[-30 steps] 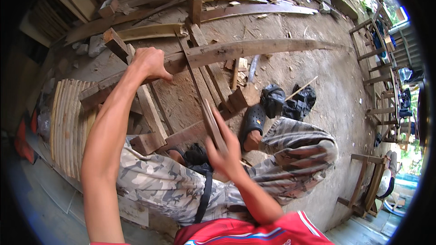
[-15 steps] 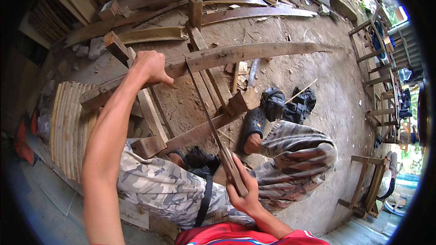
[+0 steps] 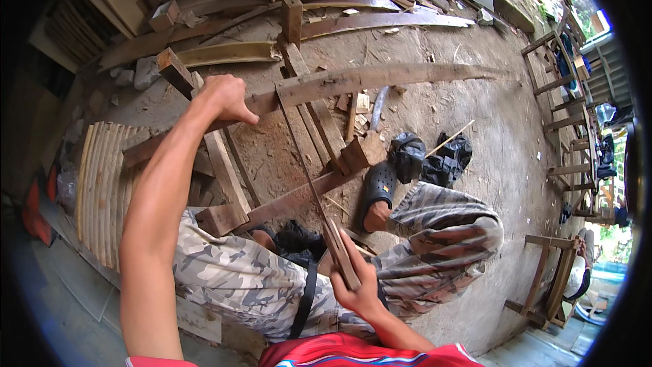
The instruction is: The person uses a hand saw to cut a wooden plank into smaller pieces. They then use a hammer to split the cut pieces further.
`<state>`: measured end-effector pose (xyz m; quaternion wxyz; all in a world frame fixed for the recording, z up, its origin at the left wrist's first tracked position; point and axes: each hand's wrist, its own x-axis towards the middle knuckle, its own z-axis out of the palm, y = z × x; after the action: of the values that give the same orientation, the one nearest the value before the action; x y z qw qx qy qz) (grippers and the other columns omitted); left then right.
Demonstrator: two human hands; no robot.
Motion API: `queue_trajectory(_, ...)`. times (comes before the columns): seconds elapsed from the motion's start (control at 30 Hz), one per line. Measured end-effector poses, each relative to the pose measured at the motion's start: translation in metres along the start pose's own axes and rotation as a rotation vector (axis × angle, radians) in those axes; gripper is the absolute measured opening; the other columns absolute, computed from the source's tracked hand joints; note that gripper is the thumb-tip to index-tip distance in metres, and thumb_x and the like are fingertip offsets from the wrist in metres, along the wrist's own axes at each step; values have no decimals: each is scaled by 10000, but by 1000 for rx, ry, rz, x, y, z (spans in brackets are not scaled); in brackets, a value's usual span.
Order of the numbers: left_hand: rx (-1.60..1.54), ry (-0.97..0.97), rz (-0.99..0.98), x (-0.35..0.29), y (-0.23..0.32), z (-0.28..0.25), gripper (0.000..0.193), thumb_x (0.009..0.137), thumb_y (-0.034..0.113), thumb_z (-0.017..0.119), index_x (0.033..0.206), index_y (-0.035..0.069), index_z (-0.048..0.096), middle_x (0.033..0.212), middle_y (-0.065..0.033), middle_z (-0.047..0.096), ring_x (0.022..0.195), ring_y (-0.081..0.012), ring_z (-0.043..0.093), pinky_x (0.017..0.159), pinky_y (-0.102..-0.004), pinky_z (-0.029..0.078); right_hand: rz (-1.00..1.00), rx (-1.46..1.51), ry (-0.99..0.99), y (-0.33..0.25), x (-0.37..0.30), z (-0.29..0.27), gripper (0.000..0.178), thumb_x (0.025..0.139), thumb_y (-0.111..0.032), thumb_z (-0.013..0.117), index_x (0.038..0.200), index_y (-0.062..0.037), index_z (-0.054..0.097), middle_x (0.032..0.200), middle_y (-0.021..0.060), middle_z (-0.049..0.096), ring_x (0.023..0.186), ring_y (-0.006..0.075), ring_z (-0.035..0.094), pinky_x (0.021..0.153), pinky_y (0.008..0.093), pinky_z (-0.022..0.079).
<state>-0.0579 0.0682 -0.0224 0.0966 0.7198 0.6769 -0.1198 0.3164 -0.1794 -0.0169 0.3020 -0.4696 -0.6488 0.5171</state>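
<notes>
1. Timber beam, twelve o'clock — likely heavy, stiff; left hand clamped on it towards eleven.
2. Handsaw, twelve to six — probably light, springy; best held by its wooden handle, right hand wrapped there.

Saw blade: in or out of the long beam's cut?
In, it appears: the saw blade runs up to a dark slit across the long beam. Cannot tell how deep.

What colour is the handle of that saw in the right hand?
Brown: the saw handle shows best in the head view.
</notes>
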Motion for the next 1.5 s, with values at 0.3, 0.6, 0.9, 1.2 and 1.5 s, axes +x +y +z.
queue_trajectory(0.3,-6,-56,-6,0,17,-21,655,543,502,802,840,-77,732,832,-276,718,852,-403,720,805,-450,571,-94,207,190,-4,202,56,612,857,-29,595,1464,-14,517,1318,225,664,1204,269,648,1035,326,468)
queue_trajectory(0.6,-51,-44,8,5,-6,0,674,564,549,813,737,-94,711,776,-269,704,771,-401,700,763,-450,560,-61,15,29,5,9,2,762,812,14,591,1551,-48,417,1292,233,676,1030,249,750,865,301,553)
queue_trajectory(0.9,-41,-63,10,5,8,-20,658,556,531,815,743,-91,714,775,-265,703,790,-398,706,772,-454,565,-202,63,211,9,185,58,725,844,-46,633,1539,-97,433,1109,285,696,989,408,717,880,381,544)
queue_trajectory(1.2,-80,-111,-12,11,-14,-4,695,602,568,820,795,-92,719,852,-277,717,830,-412,711,792,-458,560,38,18,-7,-9,12,-5,776,815,-3,624,1559,-84,419,1197,213,719,934,242,758,839,304,556)
queue_trajectory(1.5,-122,-134,-7,21,-13,-12,692,583,526,804,782,-127,691,826,-313,692,807,-420,706,740,-471,554,-62,147,156,9,178,51,684,859,-57,642,1520,-92,472,1151,243,713,908,288,725,865,338,539)
